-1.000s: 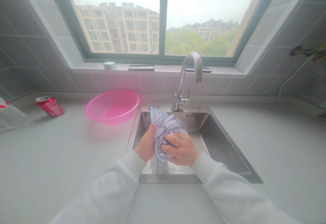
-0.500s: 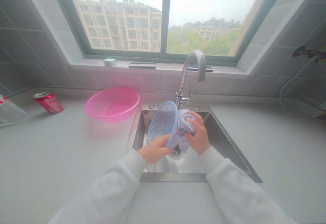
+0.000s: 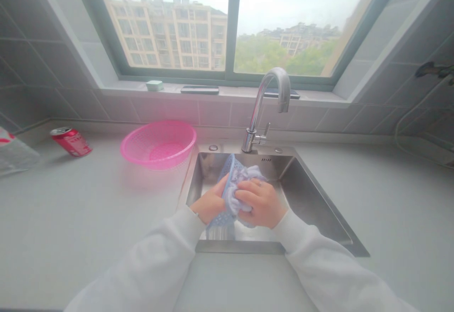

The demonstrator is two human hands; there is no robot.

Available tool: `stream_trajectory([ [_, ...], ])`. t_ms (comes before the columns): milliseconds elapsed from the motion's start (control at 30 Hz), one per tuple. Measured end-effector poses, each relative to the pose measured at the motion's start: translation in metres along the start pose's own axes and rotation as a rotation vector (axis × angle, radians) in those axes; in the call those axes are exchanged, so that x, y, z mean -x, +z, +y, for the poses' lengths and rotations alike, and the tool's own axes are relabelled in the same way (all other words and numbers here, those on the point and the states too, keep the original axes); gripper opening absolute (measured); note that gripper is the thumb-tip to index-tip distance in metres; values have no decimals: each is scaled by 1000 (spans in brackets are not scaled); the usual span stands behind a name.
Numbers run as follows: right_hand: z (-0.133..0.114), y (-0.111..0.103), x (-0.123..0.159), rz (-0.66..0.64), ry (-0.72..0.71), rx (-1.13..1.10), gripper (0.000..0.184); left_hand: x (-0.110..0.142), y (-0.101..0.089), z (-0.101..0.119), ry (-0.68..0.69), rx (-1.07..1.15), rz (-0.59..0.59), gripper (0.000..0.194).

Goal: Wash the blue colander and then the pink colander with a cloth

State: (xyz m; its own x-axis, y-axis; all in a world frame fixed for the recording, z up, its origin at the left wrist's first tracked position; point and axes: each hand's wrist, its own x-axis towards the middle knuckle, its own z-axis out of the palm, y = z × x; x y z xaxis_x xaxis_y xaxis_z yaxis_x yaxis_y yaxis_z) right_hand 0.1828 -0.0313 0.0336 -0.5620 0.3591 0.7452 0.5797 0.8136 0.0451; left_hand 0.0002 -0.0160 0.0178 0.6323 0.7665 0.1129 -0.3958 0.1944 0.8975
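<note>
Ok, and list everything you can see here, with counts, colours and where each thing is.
Perforated plastic basket: one, blue, in the sink, held by both hands.
Cloth: one, pale lilac, bunched against the blue basket.
Stainless steel sink: one, grey, set in the counter.
Mixer tap: one, chrome, behind the sink.
Mesh basket: one, pink, on the counter left of the sink.
Drink can: one, red, on its side, further left.
Plastic bag: one, whitish with red, at the left edge.
Small box: one, pale green, on the windowsill.
Flat objects: two, black, on the windowsill.
Countertop: one, pale grey, around the sink.
Left hand: bare, on the basket and cloth.
Right hand: bare, on the cloth.
Sleeves: two, white, on both forearms.
</note>
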Motion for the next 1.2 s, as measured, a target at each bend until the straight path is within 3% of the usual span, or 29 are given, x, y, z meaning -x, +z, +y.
stream_trajectory([
  [100,10,0,3,28,226,-3,17,2,-5,1,-37,-79,-72,99],
  [233,38,-6,11,20,754,-147,24,6,-5,-2,-138,-99,-240,110],
  [300,46,-9,13,0,867,-206,24,7,-3,-5,-156,-118,-277,113],
  [367,45,-11,13,2,825,-226,25,7,-2,-8,-145,-131,-280,115],
  [533,14,-6,6,-53,427,-174,20,4,-13,-12,-11,-230,-153,119],
  [600,8,-4,5,-83,359,-151,21,3,-17,-9,9,-279,-141,118],
  [667,12,-3,6,-69,430,-140,21,4,-16,-4,-26,-275,-195,117],
  [833,43,-9,11,4,871,-234,21,8,-3,4,-137,-169,-319,115],
  [900,45,-11,10,2,894,-272,21,8,0,3,-140,-150,-306,112],
  [967,35,-10,8,-9,783,-265,18,7,-3,0,-113,-170,-249,111],
  [1100,5,-6,3,-118,384,-215,8,4,-15,-3,-21,-304,-105,109],
  [1167,0,-5,3,-166,314,-266,7,4,-19,-1,-24,-350,-102,109],
  [1200,3,-5,3,-173,353,-322,9,4,-19,0,-41,-355,-118,109],
])
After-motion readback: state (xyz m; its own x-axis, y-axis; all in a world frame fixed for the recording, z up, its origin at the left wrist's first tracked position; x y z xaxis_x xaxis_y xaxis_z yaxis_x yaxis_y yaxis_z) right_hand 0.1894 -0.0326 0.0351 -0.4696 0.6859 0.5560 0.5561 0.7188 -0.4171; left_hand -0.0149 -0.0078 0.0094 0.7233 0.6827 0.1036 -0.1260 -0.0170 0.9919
